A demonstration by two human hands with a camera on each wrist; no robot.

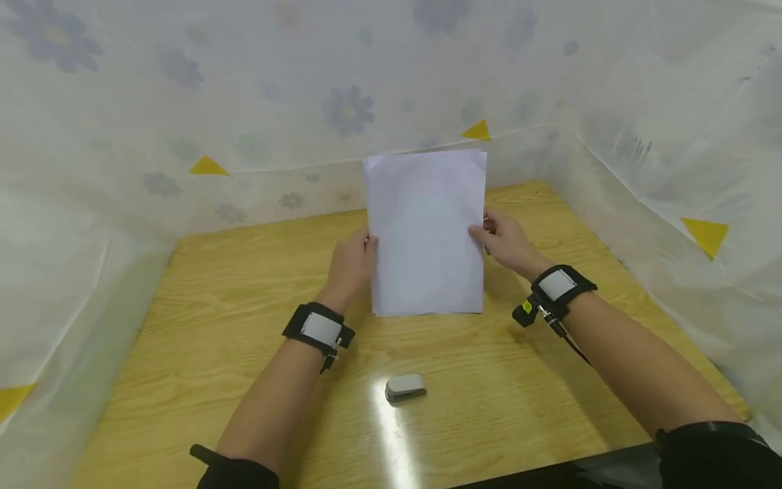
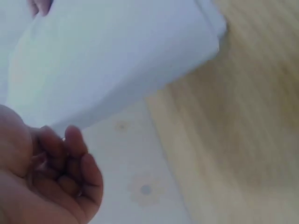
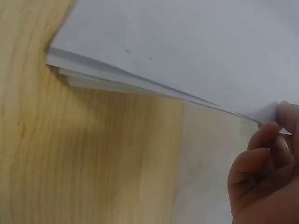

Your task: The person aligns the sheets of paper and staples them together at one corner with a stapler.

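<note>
Above the middle of the wooden table (image 1: 201,319), a thin stack of white paper (image 1: 425,234) stands upright between both hands, its long axis running vertically and its bottom edge just over the tabletop. The left hand (image 1: 352,261) pinches the left long edge and the right hand (image 1: 504,241) pinches the right one at about the same height, so neither is nearer (the sheets sit squarely between them). A small grey stapler (image 1: 405,388) lies nearer the person, well apart from the paper.
</note>
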